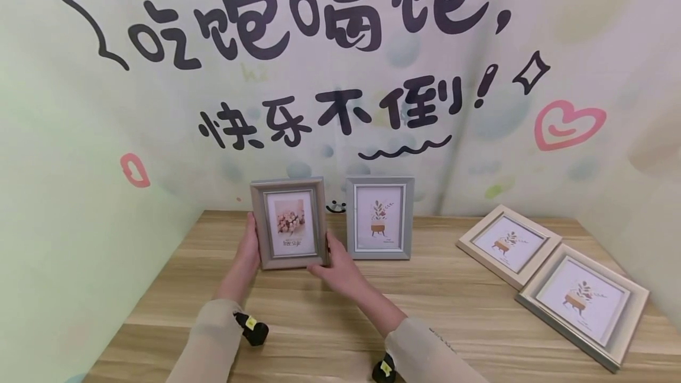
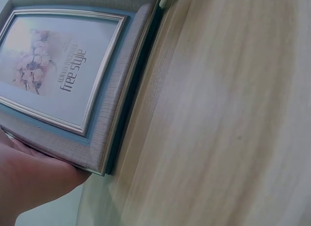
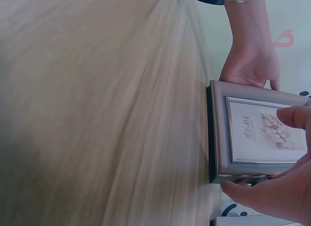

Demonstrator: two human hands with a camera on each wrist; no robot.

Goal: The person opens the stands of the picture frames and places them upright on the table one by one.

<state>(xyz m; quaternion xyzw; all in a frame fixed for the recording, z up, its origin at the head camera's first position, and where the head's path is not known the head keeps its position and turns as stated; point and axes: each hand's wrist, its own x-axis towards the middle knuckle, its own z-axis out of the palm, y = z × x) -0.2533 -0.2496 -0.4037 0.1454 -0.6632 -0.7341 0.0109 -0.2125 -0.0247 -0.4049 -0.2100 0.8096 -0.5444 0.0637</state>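
Note:
A grey photo frame (image 1: 289, 223) with a flower picture and the words "free style" stands upright on the wooden table (image 1: 319, 312). My left hand (image 1: 247, 247) grips its left edge and my right hand (image 1: 335, 265) grips its right edge near the bottom. The left wrist view shows the frame (image 2: 68, 80) close up, with my left hand (image 2: 29, 177) against its side. In the right wrist view the frame (image 3: 252, 131) sits between my right hand's fingers (image 3: 296, 116) and the left hand (image 3: 252, 65) on the far edge.
A second grey frame (image 1: 379, 218) with a plant print stands upright just right of the held one. Two more frames (image 1: 508, 244) (image 1: 582, 303) lie flat at the table's right. A printed backdrop wall (image 1: 340, 75) closes the back and sides.

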